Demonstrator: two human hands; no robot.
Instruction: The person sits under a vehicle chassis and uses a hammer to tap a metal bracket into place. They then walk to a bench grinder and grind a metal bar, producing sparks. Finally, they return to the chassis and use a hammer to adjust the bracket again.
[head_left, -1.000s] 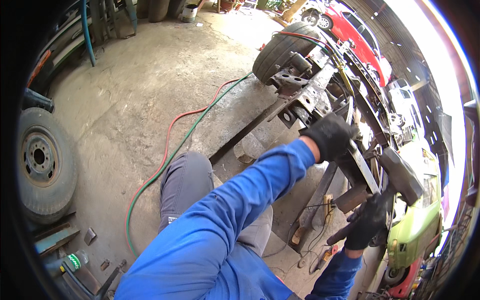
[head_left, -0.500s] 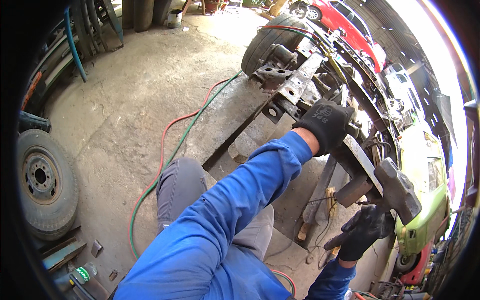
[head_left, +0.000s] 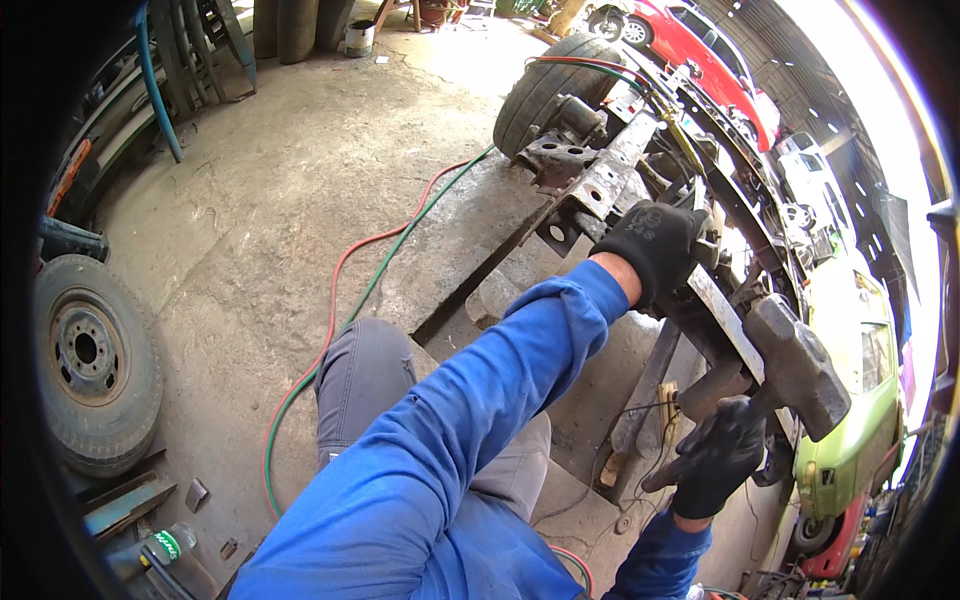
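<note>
A long metal vehicle chassis runs from the far middle toward the right, with bare rails and rusty brackets. My left hand, in a black glove, is closed at the rail; what its fingers hold is hidden. The left forearm stretches across the middle of the view. A heavy sledgehammer has its dark head tilted beside the rail's near end. My right hand, also gloved in black, is closed round the handle just below that head, with one finger pointing out to the left.
A tyre is mounted on the chassis's far end. Red and green hoses snake over the concrete floor. A loose wheel lies at left, near a plastic bottle. Behind the chassis stand a green car body and a red car.
My right hand has risen slightly and closed up nearer to the hammer head. The head has shifted a little up. My left hand stays at the rail. The whole view has moved slightly.
</note>
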